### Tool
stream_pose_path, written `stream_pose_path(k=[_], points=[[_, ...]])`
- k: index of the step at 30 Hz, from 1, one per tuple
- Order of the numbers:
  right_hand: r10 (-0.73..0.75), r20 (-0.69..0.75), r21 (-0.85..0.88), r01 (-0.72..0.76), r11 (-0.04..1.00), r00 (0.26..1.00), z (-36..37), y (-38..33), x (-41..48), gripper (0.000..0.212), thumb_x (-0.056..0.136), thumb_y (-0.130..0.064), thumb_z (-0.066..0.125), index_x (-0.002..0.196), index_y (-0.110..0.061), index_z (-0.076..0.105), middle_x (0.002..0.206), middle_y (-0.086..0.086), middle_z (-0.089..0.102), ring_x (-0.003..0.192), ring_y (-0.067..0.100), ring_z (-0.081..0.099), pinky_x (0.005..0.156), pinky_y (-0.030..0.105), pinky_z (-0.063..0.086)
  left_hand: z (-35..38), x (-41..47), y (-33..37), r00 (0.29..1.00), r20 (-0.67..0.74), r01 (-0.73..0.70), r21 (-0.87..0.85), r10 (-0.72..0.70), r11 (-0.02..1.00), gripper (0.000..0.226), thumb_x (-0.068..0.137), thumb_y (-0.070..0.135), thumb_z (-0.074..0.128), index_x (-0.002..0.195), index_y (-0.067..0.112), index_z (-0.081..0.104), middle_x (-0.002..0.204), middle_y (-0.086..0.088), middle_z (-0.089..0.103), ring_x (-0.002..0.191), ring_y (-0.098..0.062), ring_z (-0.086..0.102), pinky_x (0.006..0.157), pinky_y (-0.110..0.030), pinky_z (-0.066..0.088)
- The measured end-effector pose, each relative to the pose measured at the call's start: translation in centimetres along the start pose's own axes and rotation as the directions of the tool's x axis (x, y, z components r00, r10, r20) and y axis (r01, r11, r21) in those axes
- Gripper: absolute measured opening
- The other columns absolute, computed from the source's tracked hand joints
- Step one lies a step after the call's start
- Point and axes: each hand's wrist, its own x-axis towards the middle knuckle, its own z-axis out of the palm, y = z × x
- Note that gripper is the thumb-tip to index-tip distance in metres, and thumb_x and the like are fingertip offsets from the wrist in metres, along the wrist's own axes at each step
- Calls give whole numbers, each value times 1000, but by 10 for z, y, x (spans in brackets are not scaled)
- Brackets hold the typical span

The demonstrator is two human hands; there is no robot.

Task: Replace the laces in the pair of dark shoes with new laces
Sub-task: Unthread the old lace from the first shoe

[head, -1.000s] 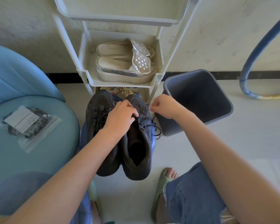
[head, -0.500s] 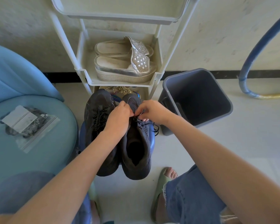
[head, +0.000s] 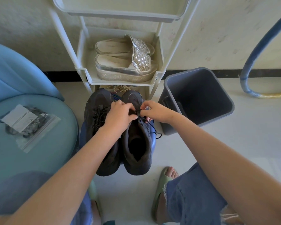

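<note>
Two dark shoes stand side by side on a blue stool below me. The left shoe [head: 96,114] still carries its black lace. Over the right shoe [head: 136,143], my left hand [head: 120,115] holds down the tongue area with curled fingers. My right hand [head: 154,111] pinches the black lace [head: 154,129] near the upper eyelets. A loose lace end hangs over the shoe's right side. A clear bag of new dark laces [head: 25,122] lies on the teal seat at left.
A white shelf rack [head: 161,51] stands just behind the shoes, holding silver platform sandals [head: 123,62]. A grey bin [head: 199,98] sits to the right. A blue hose [head: 253,54] curves at far right. My feet in green slippers rest on the floor below.
My right hand came back from the right side to the right shoe's eyelets and now pinches the lace beside my left hand. The left hand stayed on the shoe.
</note>
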Motion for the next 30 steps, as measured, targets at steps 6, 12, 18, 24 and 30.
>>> stream_pose_path(k=[6,12,18,24,30], points=[[180,-155,136,-159,978,972,-2,2,2,23,97,-22,47,79,-8,44,69,11,62,77,26,69,70,34,45,0,-8,-4,947,-90,174,-661,-308,729,13,95,15,55,85,7,59,96,-16,66,91,-30,66,66,-39,57],[398,-52,677,-261,688,916,-5,2,1,39,98,-17,26,75,-2,54,83,21,71,56,35,68,77,38,56,-13,2,-2,852,228,435,-809,-471,396,31,103,29,33,86,9,50,111,-13,64,105,-31,60,82,-43,51],[278,-246,449,-145,882,928,-2,-2,5,36,96,-29,42,71,-6,55,71,20,72,63,32,71,64,28,55,-1,-2,-1,997,-75,-2,-334,-24,943,22,88,34,62,82,14,69,81,-2,68,87,-21,62,81,-34,47],[552,15,820,-326,470,834,-8,-1,1,68,100,-35,10,72,0,60,61,19,68,47,29,64,60,32,50,5,-3,-2,955,-69,163,-696,-290,700,29,101,18,39,80,13,59,65,-2,67,72,-19,58,75,-32,46],[495,-313,790,-66,609,810,-15,-4,6,50,98,-26,28,62,-8,57,40,0,40,29,12,29,40,20,28,5,-6,5,978,-102,110,-483,-180,869,22,100,15,34,90,14,54,65,-4,67,60,-2,51,56,-21,36]])
